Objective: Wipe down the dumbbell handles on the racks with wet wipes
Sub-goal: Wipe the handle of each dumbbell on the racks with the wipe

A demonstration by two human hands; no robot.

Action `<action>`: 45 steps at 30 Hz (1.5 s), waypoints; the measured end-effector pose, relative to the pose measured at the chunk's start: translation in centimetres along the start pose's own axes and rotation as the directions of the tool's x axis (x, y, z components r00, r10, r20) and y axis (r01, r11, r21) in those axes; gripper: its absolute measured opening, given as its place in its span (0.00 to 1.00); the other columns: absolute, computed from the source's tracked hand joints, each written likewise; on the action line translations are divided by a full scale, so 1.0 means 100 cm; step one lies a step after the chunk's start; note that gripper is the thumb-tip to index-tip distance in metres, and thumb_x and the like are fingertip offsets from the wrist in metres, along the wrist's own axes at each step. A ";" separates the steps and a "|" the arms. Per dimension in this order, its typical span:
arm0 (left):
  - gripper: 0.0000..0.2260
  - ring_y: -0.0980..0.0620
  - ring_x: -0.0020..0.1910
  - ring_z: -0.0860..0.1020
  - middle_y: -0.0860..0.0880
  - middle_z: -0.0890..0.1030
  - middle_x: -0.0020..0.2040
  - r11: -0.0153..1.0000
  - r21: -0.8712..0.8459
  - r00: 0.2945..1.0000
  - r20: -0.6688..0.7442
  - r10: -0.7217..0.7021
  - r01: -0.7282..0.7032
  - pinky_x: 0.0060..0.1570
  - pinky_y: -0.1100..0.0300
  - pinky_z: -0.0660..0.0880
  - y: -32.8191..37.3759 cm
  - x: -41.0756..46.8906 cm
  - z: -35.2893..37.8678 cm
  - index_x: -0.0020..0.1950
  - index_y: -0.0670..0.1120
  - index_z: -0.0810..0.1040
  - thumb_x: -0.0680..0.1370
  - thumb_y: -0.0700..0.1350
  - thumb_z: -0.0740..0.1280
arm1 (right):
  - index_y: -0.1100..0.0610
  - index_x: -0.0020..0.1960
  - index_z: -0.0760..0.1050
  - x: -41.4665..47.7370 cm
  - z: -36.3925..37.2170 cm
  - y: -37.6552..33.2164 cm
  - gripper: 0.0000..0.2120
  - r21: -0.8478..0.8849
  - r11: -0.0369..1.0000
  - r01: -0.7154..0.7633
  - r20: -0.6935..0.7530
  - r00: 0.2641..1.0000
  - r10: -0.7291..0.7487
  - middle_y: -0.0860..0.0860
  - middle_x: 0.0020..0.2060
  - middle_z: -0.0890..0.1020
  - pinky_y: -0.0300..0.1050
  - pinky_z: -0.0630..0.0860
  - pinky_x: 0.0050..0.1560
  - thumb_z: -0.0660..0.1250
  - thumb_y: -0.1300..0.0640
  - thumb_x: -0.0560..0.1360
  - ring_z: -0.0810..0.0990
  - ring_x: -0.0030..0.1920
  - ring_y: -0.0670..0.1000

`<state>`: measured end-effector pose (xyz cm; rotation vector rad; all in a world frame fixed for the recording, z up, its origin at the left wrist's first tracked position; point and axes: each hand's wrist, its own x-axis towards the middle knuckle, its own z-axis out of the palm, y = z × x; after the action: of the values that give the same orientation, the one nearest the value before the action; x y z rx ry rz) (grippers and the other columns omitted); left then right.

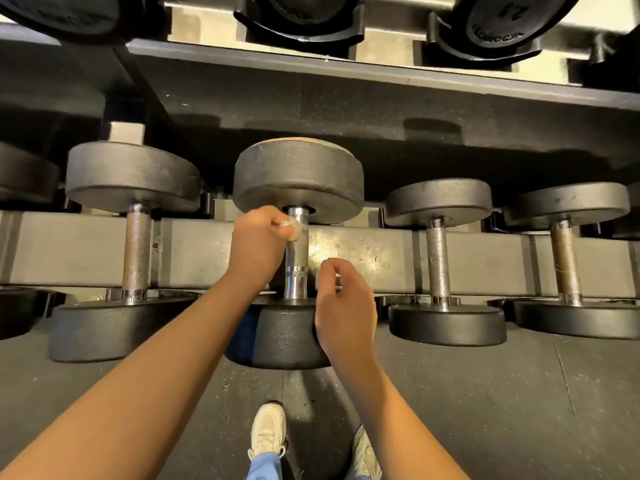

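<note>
Presently we are working on the handle (pixel 296 258) of the middle dumbbell (pixel 298 181), which is sitting on the lower rack rail (pixel 363 258) with its near head hanging over the floor. Our left hand (pixel 258 239) is pinching a small wadded wet wipe (pixel 291 227) and pressing it against the upper part of that handle, just below the far head. Our right hand (pixel 343 306) is hovering just beside the lower end of the handle with fingers loosely curled and holding nothing; we cannot tell whether a fingertip is touching the metal. We are judging the step as mid-wipe, since the wipe is covering only a small patch near the top. The next move is calling for a stroke down the full length and round the back of the bar, with the right hand free to steady the dumbbell. The neighbouring handles (pixel 438 261) are waiting on either side, and whether any of them is done we cannot tell.
</note>
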<state>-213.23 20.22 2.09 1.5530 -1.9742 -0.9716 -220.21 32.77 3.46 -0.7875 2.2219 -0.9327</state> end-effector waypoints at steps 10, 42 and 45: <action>0.06 0.54 0.37 0.77 0.47 0.81 0.37 0.988 -0.036 0.983 0.112 -0.148 0.153 0.34 0.76 0.68 -0.010 -0.015 -0.001 0.38 0.40 0.80 0.74 0.40 0.70 | 0.52 0.43 0.75 -0.003 -0.004 -0.002 0.10 0.127 0.990 0.065 -0.034 0.998 -0.061 0.42 0.34 0.76 0.39 0.69 0.39 0.58 0.56 0.81 0.72 0.35 0.40; 0.04 0.54 0.40 0.78 0.48 0.82 0.40 0.987 -0.132 0.927 0.374 -0.039 0.095 0.43 0.66 0.75 0.004 -0.035 -0.034 0.45 0.45 0.82 0.72 0.38 0.72 | 0.44 0.47 0.79 0.015 -0.018 -0.017 0.09 0.119 0.993 0.026 0.354 0.933 -0.067 0.45 0.40 0.83 0.44 0.75 0.46 0.61 0.54 0.80 0.80 0.42 0.47; 0.08 0.59 0.39 0.76 0.53 0.79 0.40 0.996 -0.090 0.944 0.329 0.031 -0.002 0.39 0.73 0.71 0.010 -0.037 -0.034 0.48 0.47 0.82 0.72 0.37 0.72 | 0.56 0.49 0.79 0.030 -0.026 -0.026 0.05 0.327 0.933 -0.150 0.443 0.897 -0.011 0.49 0.34 0.82 0.34 0.76 0.37 0.65 0.62 0.77 0.79 0.32 0.41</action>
<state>-210.47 23.06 5.36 1.3941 -2.1251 -1.3687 -223.23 30.24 6.11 -0.6625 1.6201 -0.9719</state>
